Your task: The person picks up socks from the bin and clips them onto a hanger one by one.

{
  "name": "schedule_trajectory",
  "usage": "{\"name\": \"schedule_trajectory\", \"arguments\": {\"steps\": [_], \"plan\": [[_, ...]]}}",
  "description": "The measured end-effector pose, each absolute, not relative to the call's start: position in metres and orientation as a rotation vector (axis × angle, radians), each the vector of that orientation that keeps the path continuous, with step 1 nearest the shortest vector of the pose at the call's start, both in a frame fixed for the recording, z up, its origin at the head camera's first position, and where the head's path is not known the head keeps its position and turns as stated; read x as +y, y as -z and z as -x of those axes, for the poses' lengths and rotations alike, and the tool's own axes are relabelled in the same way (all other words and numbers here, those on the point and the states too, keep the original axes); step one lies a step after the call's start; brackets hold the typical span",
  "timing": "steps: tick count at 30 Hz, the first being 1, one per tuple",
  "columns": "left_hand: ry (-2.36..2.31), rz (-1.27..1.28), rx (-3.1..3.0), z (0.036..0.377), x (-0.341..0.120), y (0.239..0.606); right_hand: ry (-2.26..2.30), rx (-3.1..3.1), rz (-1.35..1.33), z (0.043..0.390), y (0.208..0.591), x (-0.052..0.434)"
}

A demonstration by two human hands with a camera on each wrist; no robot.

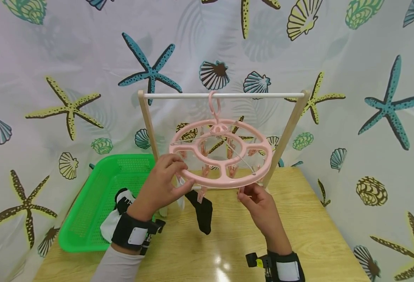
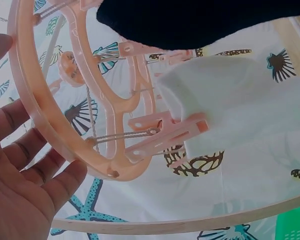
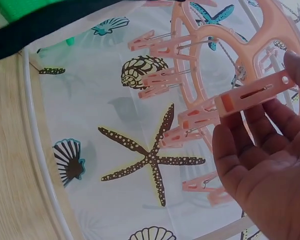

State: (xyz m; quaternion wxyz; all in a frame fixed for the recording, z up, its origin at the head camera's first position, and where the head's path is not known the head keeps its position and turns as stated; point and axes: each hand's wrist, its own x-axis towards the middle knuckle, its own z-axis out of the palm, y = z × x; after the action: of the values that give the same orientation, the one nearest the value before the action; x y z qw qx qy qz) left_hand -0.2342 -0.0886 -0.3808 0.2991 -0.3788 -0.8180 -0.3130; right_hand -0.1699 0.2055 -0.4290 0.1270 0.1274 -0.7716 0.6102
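Note:
A pink round clip hanger hangs by its hook from the white rod of a small wooden rack. My left hand grips the ring's front left rim; the fingers lie against the ring. My right hand pinches a pink clip under the ring's front edge, with its fingers behind it. A black sock hangs from a front clip. Beside it a clip clamps a white sock.
A green mesh basket sits at the left on the wooden table, holding black-and-white socks. The rack's wooden posts stand at both ends of the rod. A seashell-print curtain closes off the back and sides.

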Motion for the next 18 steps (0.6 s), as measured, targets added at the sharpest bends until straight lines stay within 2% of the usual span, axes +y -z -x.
{"name": "schedule_trajectory", "arguments": {"steps": [18], "plan": [[0.874,0.988,-2.220,0.233,-0.091,0.381,-1.785,-2.169,-0.283,0.161,0.436,0.200]]}}
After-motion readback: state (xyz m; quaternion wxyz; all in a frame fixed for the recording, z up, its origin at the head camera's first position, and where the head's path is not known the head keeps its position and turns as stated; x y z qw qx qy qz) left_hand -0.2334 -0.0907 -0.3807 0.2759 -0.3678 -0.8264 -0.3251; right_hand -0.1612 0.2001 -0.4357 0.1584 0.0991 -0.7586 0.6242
